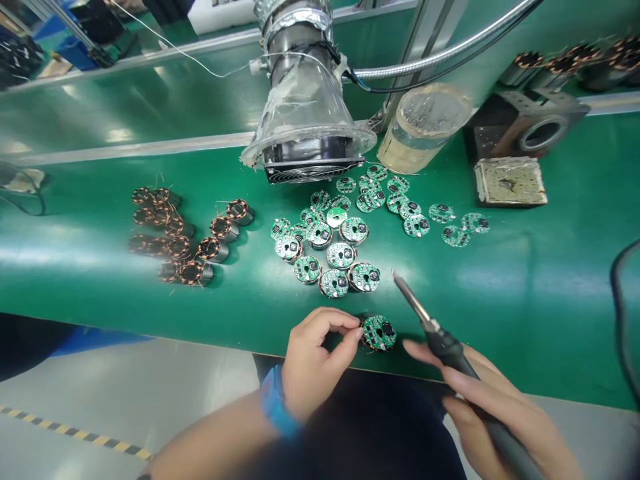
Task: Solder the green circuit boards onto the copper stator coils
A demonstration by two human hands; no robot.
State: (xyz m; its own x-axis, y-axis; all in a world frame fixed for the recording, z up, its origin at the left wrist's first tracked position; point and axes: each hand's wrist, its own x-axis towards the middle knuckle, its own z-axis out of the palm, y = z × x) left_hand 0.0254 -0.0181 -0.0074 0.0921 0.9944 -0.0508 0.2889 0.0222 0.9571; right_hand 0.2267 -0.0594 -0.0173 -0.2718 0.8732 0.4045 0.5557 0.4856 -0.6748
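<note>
My left hand [313, 360], a blue wristband at its wrist, pinches the edge of a round green circuit board [379, 332] that sits on a coil at the near edge of the green bench [525, 300]. My right hand [495, 407] is wrapped round a soldering iron [434, 327]. Its metal tip points up and to the left, just right of the held board and above the bench.
Several round green circuit boards [345, 230] lie scattered mid-bench. Several copper-wound coils [190, 237] sit in rows to the left. A fume extractor fan [310, 143], a clear jar [425, 127], a metal block [530, 123] and a sponge tray [510, 181] stand behind.
</note>
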